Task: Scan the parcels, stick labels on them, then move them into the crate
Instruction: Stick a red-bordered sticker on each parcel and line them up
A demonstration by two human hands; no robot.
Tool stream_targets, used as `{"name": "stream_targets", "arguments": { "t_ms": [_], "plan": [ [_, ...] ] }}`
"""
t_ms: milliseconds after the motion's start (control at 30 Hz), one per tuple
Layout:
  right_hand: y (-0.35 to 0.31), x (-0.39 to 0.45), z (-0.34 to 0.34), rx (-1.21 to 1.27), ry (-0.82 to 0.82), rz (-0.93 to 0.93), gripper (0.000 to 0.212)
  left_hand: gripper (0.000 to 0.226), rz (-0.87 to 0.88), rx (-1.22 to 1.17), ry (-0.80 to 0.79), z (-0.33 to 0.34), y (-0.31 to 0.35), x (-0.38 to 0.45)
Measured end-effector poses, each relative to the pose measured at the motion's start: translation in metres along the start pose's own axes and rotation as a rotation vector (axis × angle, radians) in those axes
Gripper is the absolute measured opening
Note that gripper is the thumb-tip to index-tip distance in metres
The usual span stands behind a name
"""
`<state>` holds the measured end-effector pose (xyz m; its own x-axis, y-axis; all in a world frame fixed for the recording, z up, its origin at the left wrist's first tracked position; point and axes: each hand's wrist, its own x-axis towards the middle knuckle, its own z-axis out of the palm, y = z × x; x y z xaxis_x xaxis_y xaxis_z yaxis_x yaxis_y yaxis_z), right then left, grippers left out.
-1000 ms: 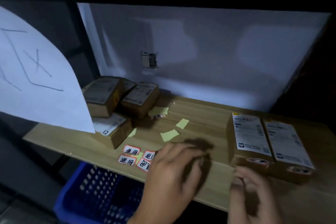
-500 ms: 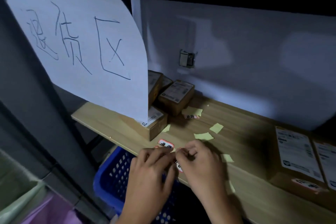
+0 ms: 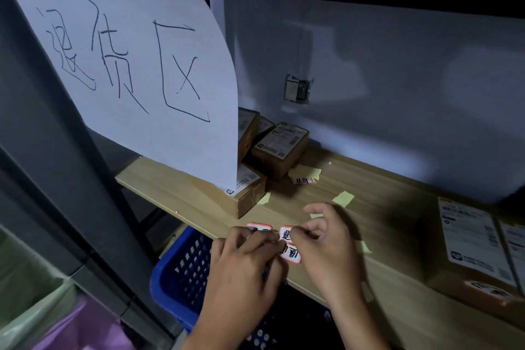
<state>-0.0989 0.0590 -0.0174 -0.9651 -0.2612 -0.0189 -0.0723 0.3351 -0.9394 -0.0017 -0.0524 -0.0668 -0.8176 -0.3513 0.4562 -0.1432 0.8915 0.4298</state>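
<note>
Red-bordered white paper labels (image 3: 287, 241) at the wooden desk's (image 3: 397, 307) front edge are pinched by both hands: left hand (image 3: 244, 270), right hand (image 3: 329, 250) nearer.

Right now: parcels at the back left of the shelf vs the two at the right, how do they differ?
The back-left parcels lie jumbled at angles, some overlapping; the right parcels lie flat side by side. The right parcels show a red-edged sticker on their front face; no such sticker shows on the back-left parcels. The hanging paper sign hides part of the back-left parcels, not the right ones. Both groups are brown cartons with white shipping labels.
</note>
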Motion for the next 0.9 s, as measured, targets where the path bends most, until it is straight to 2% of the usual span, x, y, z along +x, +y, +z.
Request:
{"name": "stream_targets", "arguments": {
  "t_ms": [133,233,333,433,533,667,733,767,833,900],
  "plan": [
    [0.003,0.003,0.001,0.083,0.003,0.024,0.038,0.021,-0.015,-0.027,0.031,-0.001,-0.001,0.001],
    [0.001,0.004,-0.002,0.060,-0.037,0.015,0.030,0.022,0.012,-0.039,0.017,0.000,-0.001,0.000],
    [0.002,0.007,-0.010,-0.006,-0.082,-0.001,0.035,0.023,0.045,-0.096,0.030,-0.002,-0.002,0.001],
    [0.008,0.010,-0.022,-0.058,-0.111,0.010,0.040,0.022,0.007,-0.236,0.109,-0.011,-0.002,0.007],
    [0.009,0.009,-0.032,-0.132,-0.119,-0.005,0.036,0.024,-0.052,-0.335,0.216,-0.033,0.000,0.022],
    [0.008,0.007,-0.039,-0.285,-0.076,-0.063,0.029,0.009,-0.150,-0.288,0.332,-0.062,-0.003,0.076],
    [0.008,0.006,-0.040,-0.369,-0.055,-0.106,0.029,0.021,-0.273,-0.327,0.269,-0.074,-0.002,0.102],
    [0.009,0.005,-0.041,-0.380,-0.051,-0.113,0.029,0.013,-0.387,-0.369,0.162,-0.078,-0.001,0.112],
    [0.010,0.003,-0.043,-0.363,-0.055,-0.111,0.029,0.036,-0.640,-0.521,-0.126,-0.083,-0.011,0.107],
    [0.012,0.002,-0.047,-0.330,-0.069,-0.108,0.032,0.043,-0.752,-0.457,-0.109,-0.080,-0.028,0.092]
  ]
}}
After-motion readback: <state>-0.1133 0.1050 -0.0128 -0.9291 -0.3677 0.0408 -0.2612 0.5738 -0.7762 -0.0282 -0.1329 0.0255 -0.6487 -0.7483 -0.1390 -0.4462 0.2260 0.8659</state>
